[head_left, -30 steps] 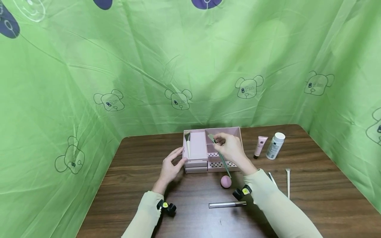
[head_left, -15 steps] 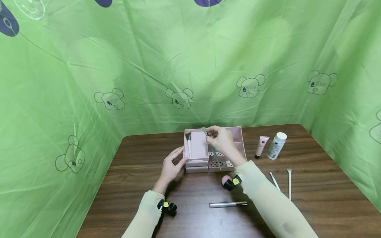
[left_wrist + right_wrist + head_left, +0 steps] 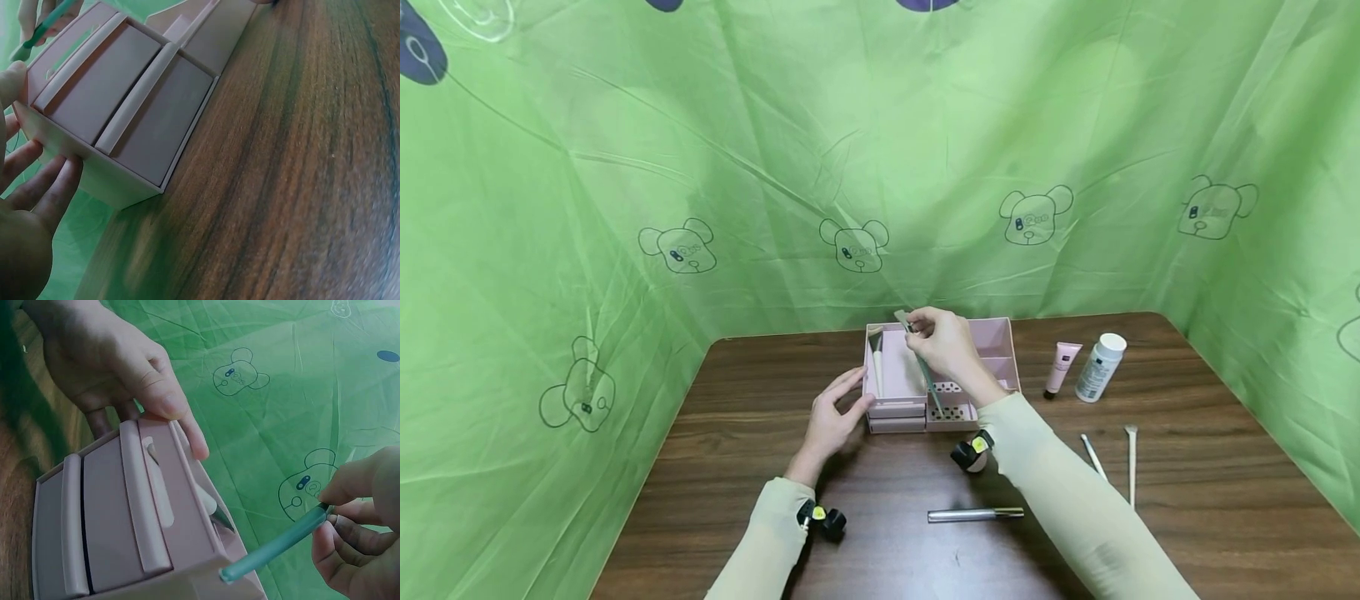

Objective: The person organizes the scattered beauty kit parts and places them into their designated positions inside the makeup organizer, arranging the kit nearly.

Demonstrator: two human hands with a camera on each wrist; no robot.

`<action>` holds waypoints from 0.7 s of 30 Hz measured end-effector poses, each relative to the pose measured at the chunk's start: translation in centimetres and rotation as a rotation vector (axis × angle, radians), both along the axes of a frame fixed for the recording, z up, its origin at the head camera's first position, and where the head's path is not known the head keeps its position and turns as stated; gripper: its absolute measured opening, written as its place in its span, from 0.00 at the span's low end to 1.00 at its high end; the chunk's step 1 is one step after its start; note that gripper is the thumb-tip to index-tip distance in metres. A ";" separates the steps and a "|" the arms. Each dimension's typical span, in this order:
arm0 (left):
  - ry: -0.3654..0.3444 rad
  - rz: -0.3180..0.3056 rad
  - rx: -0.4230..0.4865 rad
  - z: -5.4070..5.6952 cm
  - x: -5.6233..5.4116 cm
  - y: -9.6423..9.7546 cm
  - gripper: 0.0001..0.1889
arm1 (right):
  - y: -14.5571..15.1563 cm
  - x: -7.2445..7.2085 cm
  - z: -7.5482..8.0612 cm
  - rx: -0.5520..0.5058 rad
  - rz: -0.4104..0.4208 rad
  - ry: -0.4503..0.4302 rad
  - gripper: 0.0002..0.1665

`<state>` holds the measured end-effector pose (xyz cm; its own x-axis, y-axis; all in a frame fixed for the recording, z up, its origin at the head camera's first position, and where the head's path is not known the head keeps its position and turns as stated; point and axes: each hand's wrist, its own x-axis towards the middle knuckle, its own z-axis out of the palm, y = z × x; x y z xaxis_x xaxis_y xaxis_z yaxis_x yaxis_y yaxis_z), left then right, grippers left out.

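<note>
My left hand (image 3: 833, 421) rests on the left side of a pink makeup organizer (image 3: 897, 412), its extended fingers (image 3: 55, 190) against the side wall and the thumb at the top front edge. Between thumb and fingers, my right hand (image 3: 943, 343) pinches a green makeup brush (image 3: 927, 379) above the organizer. The brush is tilted, bristles up and back, handle end (image 3: 275, 547) down toward the front. Another makeup brush (image 3: 878, 371), with a white handle, stands in the narrow left compartment. Two drawers (image 3: 103, 84) are closed on the organizer's front left.
Right of the organizer stand a pink tube (image 3: 1063, 367) and a white bottle (image 3: 1101, 368). Two pale brushes (image 3: 1131, 467) lie nearer on the table. A silver pen-like tube (image 3: 974, 515) lies in front. A pink ball-shaped sponge (image 3: 977, 467) is mostly hidden by the right wrist camera.
My right hand has carried the green brush leftward, from over the right compartments toward the organizer's left part. The left hand stays at the organizer's side.
</note>
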<state>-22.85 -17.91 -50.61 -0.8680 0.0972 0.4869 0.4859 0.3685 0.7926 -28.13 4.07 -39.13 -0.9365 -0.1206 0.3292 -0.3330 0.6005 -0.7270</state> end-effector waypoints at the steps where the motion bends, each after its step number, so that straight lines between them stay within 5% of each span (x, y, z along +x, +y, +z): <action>1: -0.003 -0.003 -0.003 0.5 0.3 0.1 0.25 | -0.1 -0.1 0.1 -0.001 0.002 -0.004 0.17; 6: 0.015 -0.021 -0.014 2.6 1.5 0.5 0.24 | -0.9 -0.6 0.2 -0.001 0.005 -0.033 0.17; 21: 0.065 -0.030 -0.011 2.8 1.7 0.7 0.24 | -2.5 -1.6 0.7 -0.005 0.008 -0.043 0.16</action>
<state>-21.17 -17.19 -47.77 -0.8314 0.1287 0.5406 0.5469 0.3615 0.7551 -29.75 1.57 -38.46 -0.9488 -0.1267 0.2894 -0.3061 0.5944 -0.7436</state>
